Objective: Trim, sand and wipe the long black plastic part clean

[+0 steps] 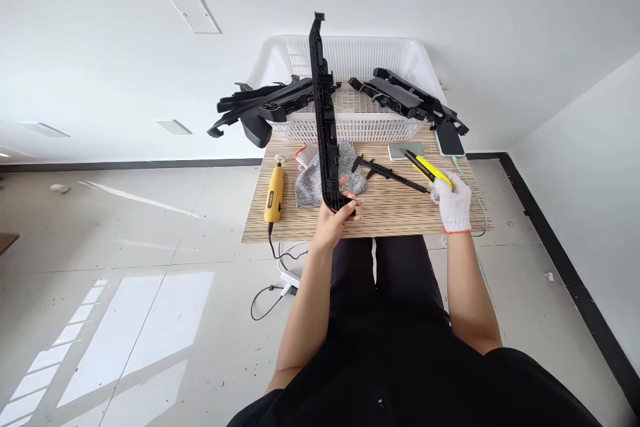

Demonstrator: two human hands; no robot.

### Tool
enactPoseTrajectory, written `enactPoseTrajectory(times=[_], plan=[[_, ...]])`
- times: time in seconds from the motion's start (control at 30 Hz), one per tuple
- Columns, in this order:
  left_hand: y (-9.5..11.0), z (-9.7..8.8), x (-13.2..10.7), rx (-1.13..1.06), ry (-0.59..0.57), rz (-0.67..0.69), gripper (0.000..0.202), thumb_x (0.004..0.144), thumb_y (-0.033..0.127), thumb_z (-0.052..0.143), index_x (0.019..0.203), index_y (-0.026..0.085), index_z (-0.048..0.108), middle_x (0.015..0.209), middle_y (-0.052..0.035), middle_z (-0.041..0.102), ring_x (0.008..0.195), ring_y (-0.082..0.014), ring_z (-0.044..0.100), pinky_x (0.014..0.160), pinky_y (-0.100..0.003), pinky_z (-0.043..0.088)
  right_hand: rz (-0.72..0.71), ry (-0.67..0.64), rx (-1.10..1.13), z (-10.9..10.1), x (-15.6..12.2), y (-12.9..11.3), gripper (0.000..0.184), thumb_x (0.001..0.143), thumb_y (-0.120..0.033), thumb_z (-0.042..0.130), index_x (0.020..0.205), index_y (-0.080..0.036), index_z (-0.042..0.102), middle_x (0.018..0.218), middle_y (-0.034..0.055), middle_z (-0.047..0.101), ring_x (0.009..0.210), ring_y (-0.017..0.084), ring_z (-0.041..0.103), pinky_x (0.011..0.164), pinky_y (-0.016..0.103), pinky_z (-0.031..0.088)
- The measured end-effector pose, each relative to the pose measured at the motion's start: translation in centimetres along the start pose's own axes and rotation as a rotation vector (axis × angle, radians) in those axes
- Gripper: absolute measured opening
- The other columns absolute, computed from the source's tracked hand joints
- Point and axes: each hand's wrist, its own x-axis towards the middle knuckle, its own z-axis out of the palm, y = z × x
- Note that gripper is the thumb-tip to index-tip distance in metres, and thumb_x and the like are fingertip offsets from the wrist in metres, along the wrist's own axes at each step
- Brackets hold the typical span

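My bare left hand (334, 221) grips the lower, bent end of a long black plastic trim part (327, 127). The part stands nearly upright in front of me, its ribbed side with clips facing my way. In a white glove with an orange cuff, my right hand (454, 203) is closed round a yellow utility knife (427, 169). The knife tilts up to the left, apart from the black part. Below its tip a black caliper (390, 173) lies on the table. Behind the black part rests a grey cloth (310, 183).
A white plastic basket (360, 130) stands at the table's back, with black plastic parts (405, 93) lying across its rim on both sides. On the wooden table (390, 217) are a yellow rotary tool (275, 195), a grey-white block (400, 150) and a phone (450, 142) with a green cable.
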Motion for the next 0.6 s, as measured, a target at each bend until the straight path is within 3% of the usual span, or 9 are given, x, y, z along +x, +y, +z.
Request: enactPoseTrajectory(times=[0.1,0.17,0.3,0.37,0.47,0.6], plan=[[0.2,0.1,0.4,-0.025,0.048,-0.005,0.058,0.073,0.062,0.082,0.110,0.021,0.066,0.086,-0.0002,0.063,0.073,-0.0132,0.068,0.049,-0.018,0.057,0.151,-0.016,0.286,-0.4,-1.0,-0.8,0.021,0.073,-0.034,0.066,0.089,-0.022,0.068,0.073,-0.0002,0.064,0.052,0.009,0.052,0.046,0.021,0.041],[0.2,0.1,0.7,-0.090,0.072,-0.009,0.067,0.076,0.080,0.067,0.102,0.019,0.067,0.080,-0.0014,0.062,0.069,-0.0133,0.066,0.047,-0.019,0.055,0.214,-0.120,0.353,-0.3,-2.2,-1.5,0.019,0.070,-0.032,0.066,0.086,-0.022,0.068,0.073,-0.0007,0.063,0.054,0.008,0.053,0.045,0.020,0.041],[0.0,0.1,1.1,-0.135,0.084,0.012,0.068,0.080,0.085,0.055,0.089,0.018,0.066,0.077,-0.0034,0.063,0.078,-0.0160,0.068,0.061,-0.023,0.057,0.248,-0.568,0.219,1.0,-5.0,-2.3,0.034,0.070,-0.034,0.076,0.100,-0.019,0.072,0.059,-0.0057,0.054,0.045,0.008,0.042,0.041,0.022,0.035],[-0.1,0.1,1.2,-0.110,0.091,0.066,0.064,0.081,0.082,0.057,0.084,0.019,0.067,0.081,-0.0048,0.064,0.082,-0.0161,0.066,0.067,-0.023,0.056,0.215,-0.727,0.065,1.8,-6.0,-2.4,0.041,0.068,-0.033,0.082,0.104,-0.016,0.075,0.064,-0.0026,0.061,0.050,0.009,0.048,0.046,0.023,0.041],[-0.3,0.1,1.3,-0.073,0.133,0.108,0.060,0.082,0.080,0.059,0.081,0.020,0.069,0.084,-0.0048,0.063,0.077,-0.0141,0.060,0.064,-0.022,0.052,0.137,-0.701,-0.077,2.5,-6.4,-2.5,0.042,0.069,-0.035,0.086,0.106,-0.016,0.079,0.082,0.0043,0.071,0.064,0.012,0.059,0.057,0.025,0.049],[-0.5,0.0,1.0,-0.034,0.154,0.087,0.054,0.087,0.074,0.059,0.085,0.020,0.068,0.077,-0.0013,0.058,0.061,-0.0101,0.048,0.049,-0.020,0.039,0.157,-0.571,0.043,2.6,-6.3,-2.2,0.044,0.071,-0.043,0.084,0.107,-0.017,0.080,0.067,0.0004,0.065,0.052,0.009,0.050,0.047,0.023,0.042]])
